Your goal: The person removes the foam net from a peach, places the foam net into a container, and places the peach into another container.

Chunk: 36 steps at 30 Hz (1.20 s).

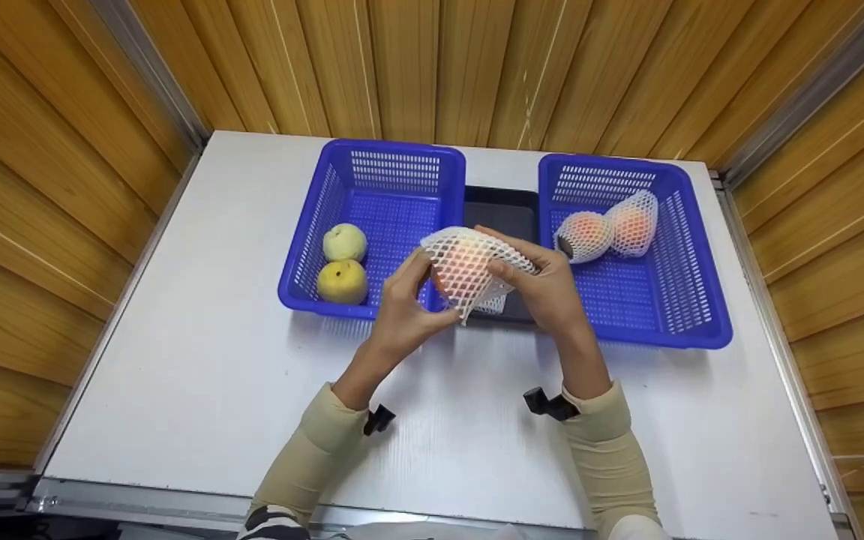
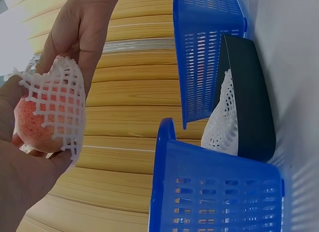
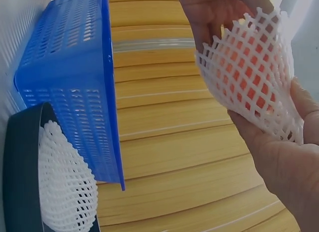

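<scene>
Above the middle of the table, both hands hold a round reddish fruit [image 2: 37, 122] partly covered by a white foam net [image 1: 469, 274]. My left hand [image 1: 406, 307] pinches the open rim of the net, thumb at its lower edge and fingers at the upper left, beside the bare side of the fruit. My right hand [image 1: 552, 289] grips the net's narrower end, its thumb on the front and fingers behind. In the right wrist view the net [image 3: 251, 75] covers most of the fruit. Whether it is an apple or a peach I cannot tell.
A left blue basket [image 1: 297, 251] contains a pale green fruit [image 1: 344, 243] and a yellow one [image 1: 342, 283]. Two netted reddish fruits [image 1: 584, 234] lie in the right blue basket [image 1: 706, 285]. Between the baskets, a black tray [image 1: 499, 206] holds white foam netting [image 3: 67, 182].
</scene>
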Each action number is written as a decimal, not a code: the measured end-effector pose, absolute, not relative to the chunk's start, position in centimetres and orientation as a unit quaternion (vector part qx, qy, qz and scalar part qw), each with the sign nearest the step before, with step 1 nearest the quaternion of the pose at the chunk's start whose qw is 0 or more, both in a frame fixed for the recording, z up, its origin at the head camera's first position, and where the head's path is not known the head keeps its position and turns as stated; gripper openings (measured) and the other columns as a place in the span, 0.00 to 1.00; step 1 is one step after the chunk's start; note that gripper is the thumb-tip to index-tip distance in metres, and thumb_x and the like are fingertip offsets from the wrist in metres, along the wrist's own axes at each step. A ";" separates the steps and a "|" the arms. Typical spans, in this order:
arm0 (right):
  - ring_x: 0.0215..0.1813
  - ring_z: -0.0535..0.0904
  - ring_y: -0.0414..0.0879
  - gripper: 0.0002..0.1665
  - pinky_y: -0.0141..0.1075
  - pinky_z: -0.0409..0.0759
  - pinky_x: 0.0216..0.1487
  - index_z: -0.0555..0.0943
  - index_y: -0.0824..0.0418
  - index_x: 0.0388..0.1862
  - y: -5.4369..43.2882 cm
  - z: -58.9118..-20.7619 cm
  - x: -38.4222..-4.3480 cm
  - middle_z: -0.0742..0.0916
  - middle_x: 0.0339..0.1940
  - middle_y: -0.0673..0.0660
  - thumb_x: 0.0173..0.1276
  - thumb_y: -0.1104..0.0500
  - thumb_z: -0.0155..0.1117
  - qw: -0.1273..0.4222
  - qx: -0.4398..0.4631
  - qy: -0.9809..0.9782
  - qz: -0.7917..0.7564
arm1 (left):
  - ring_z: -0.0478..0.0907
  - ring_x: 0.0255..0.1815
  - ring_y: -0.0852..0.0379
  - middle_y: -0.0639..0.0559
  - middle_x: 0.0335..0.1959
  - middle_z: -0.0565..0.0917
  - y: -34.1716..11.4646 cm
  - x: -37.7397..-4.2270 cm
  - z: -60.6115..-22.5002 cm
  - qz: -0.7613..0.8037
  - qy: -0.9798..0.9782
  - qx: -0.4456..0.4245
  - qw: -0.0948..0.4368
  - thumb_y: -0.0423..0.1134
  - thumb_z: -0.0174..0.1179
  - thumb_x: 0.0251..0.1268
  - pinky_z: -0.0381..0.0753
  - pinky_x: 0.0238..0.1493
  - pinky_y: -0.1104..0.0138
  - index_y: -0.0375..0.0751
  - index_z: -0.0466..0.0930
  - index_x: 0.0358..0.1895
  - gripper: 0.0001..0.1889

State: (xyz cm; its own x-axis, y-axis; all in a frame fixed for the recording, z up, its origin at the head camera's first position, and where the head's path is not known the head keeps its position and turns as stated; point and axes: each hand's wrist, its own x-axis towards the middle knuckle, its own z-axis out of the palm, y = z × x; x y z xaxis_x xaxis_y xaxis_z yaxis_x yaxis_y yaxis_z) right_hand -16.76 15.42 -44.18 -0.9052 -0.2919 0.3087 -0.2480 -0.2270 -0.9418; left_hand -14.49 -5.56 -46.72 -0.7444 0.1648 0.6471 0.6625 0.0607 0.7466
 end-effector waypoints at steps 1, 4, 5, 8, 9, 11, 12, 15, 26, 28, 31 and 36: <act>0.66 0.79 0.58 0.23 0.42 0.81 0.64 0.81 0.67 0.63 15.5 -44.1 -16.7 0.83 0.64 0.63 0.69 0.67 0.68 0.008 -0.212 0.623 -0.753 | 0.78 0.60 0.46 0.36 0.57 0.78 -5.6 -14.5 -46.7 -0.616 -0.701 -0.295 0.203 0.20 0.74 0.42 0.78 0.66 0.59 0.28 0.74 0.63 0.37; 0.58 0.85 0.54 0.20 0.41 0.84 0.58 0.84 0.69 0.58 15.8 -44.1 -16.7 0.87 0.57 0.62 0.67 0.69 0.69 -0.014 -0.191 0.632 -0.751 | 0.79 0.61 0.45 0.34 0.60 0.78 -5.9 -14.4 -46.8 -0.609 -0.705 -0.298 0.209 0.21 0.74 0.43 0.79 0.65 0.60 0.27 0.73 0.64 0.37; 0.55 0.86 0.53 0.19 0.40 0.86 0.55 0.85 0.69 0.56 15.9 -44.1 -16.7 0.88 0.54 0.61 0.66 0.69 0.70 -0.020 -0.182 0.635 -0.751 | 0.79 0.61 0.44 0.33 0.61 0.77 -6.0 -14.4 -46.8 -0.607 -0.705 -0.300 0.211 0.21 0.74 0.44 0.79 0.65 0.60 0.27 0.73 0.64 0.37; 0.46 0.88 0.47 0.16 0.37 0.88 0.48 0.87 0.68 0.51 16.1 -44.1 -16.7 0.91 0.47 0.57 0.64 0.69 0.72 -0.037 -0.152 0.648 -0.745 | 0.78 0.63 0.42 0.30 0.63 0.76 -6.3 -14.4 -46.7 -0.601 -0.707 -0.304 0.218 0.22 0.74 0.46 0.79 0.65 0.60 0.25 0.72 0.65 0.37; 0.44 0.88 0.46 0.15 0.36 0.88 0.46 0.88 0.67 0.50 16.2 -44.1 -16.8 0.91 0.46 0.56 0.63 0.69 0.72 -0.042 -0.144 0.652 -0.743 | 0.77 0.64 0.42 0.30 0.64 0.76 -6.4 -14.4 -46.6 -0.599 -0.707 -0.305 0.220 0.23 0.75 0.46 0.78 0.65 0.59 0.26 0.72 0.65 0.37; 0.43 0.88 0.45 0.15 0.35 0.88 0.45 0.88 0.67 0.49 16.3 -44.2 -16.9 0.91 0.44 0.55 0.63 0.70 0.73 -0.053 -0.129 0.660 -0.738 | 0.76 0.66 0.42 0.32 0.64 0.76 -6.6 -14.5 -46.4 -0.601 -0.704 -0.306 0.220 0.24 0.75 0.47 0.78 0.66 0.59 0.27 0.73 0.66 0.37; 0.42 0.88 0.45 0.15 0.35 0.88 0.45 0.88 0.67 0.49 16.4 -44.2 -17.0 0.91 0.44 0.55 0.62 0.70 0.73 -0.060 -0.123 0.665 -0.734 | 0.76 0.66 0.42 0.33 0.65 0.76 -6.8 -14.5 -46.4 -0.604 -0.702 -0.306 0.220 0.24 0.76 0.47 0.78 0.66 0.59 0.28 0.73 0.66 0.37; 0.43 0.88 0.46 0.15 0.34 0.88 0.45 0.88 0.68 0.49 16.7 -44.5 -17.3 0.91 0.44 0.55 0.63 0.70 0.73 -0.081 -0.104 0.673 -0.728 | 0.75 0.67 0.43 0.35 0.66 0.77 -7.4 -14.5 -46.2 -0.612 -0.700 -0.297 0.217 0.25 0.77 0.46 0.77 0.67 0.58 0.30 0.73 0.67 0.39; 0.56 0.84 0.48 0.20 0.32 0.84 0.51 0.83 0.60 0.62 17.7 -46.0 -17.9 0.87 0.58 0.58 0.72 0.65 0.64 -0.175 -0.044 0.766 -0.617 | 0.77 0.64 0.50 0.42 0.65 0.79 -10.1 -15.3 -45.9 -0.551 -0.760 -0.243 0.244 0.31 0.78 0.47 0.78 0.66 0.62 0.36 0.75 0.68 0.39; 0.52 0.86 0.48 0.18 0.34 0.85 0.48 0.85 0.59 0.58 17.7 -46.3 -18.0 0.89 0.54 0.58 0.71 0.65 0.66 -0.223 -0.037 0.810 -0.541 | 0.78 0.64 0.50 0.42 0.64 0.80 -10.5 -15.5 -45.8 -0.534 -0.771 -0.242 0.251 0.33 0.78 0.47 0.78 0.66 0.62 0.37 0.75 0.68 0.39; 0.44 0.88 0.52 0.16 0.43 0.86 0.43 0.88 0.61 0.53 17.6 -46.9 -18.3 0.90 0.48 0.61 0.67 0.67 0.69 -0.295 -0.034 0.851 -0.434 | 0.78 0.64 0.51 0.42 0.65 0.80 -11.1 -15.6 -45.6 -0.525 -0.779 -0.242 0.244 0.33 0.78 0.48 0.78 0.66 0.63 0.37 0.74 0.68 0.39; 0.49 0.87 0.59 0.19 0.50 0.85 0.52 0.88 0.64 0.52 17.7 -47.7 -18.7 0.90 0.49 0.63 0.61 0.73 0.70 -0.337 -0.039 0.868 -0.363 | 0.79 0.63 0.52 0.44 0.65 0.80 -11.9 -15.6 -45.0 -0.506 -0.796 -0.240 0.229 0.35 0.77 0.49 0.79 0.64 0.64 0.38 0.74 0.68 0.38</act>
